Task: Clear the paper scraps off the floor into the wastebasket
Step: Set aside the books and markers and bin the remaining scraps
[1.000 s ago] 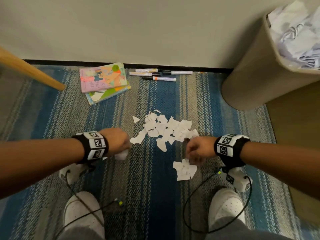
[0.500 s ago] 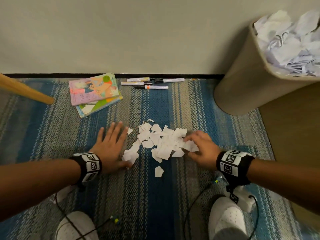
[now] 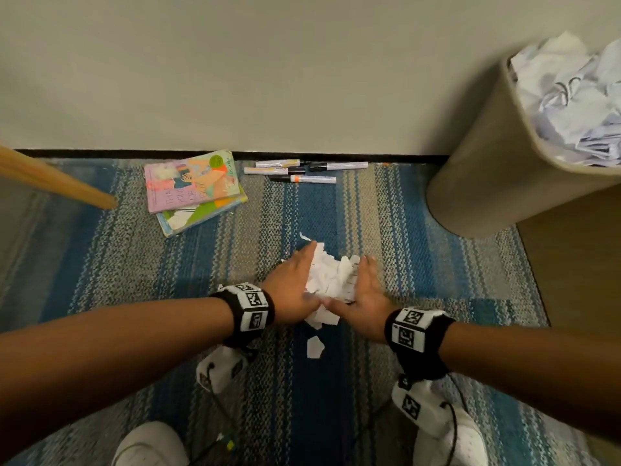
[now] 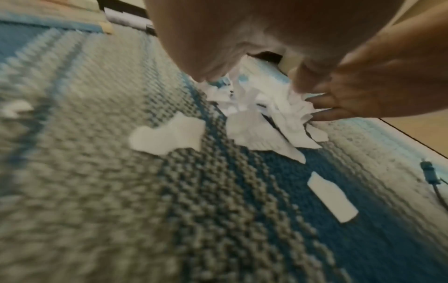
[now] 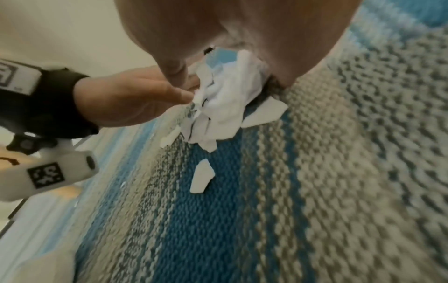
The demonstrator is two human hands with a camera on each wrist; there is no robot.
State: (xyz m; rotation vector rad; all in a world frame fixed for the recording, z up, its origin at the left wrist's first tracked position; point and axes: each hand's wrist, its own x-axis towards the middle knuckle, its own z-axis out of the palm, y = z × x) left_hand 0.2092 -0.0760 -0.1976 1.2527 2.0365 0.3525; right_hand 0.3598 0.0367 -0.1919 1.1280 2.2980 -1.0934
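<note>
Head view: half a second ago the hands lay flat and apart on the rug (image 3: 420, 264), either side of a spread of scraps (image 3: 331, 280). Now the left hand (image 3: 292, 287) and right hand (image 3: 366, 294) stand on edge, fingers straight, thumbs nearly touching, squeezing the scraps into one heap between the palms. One stray (image 3: 315, 347) lies just behind the heap. The bin (image 3: 487, 156), already heaped with paper, stands well apart to the right.

Left wrist view: neither hand clasps anything; both simply press the heap (image 4: 261, 114). Three pieces (image 4: 169, 137) lie outside it.

Right wrist view: the heap (image 5: 225, 99) bunches upward between the palms, the stray (image 5: 202, 177) near it. The gathering looks nearly done; lifting comes next, probably with the loose pieces left behind.
</note>
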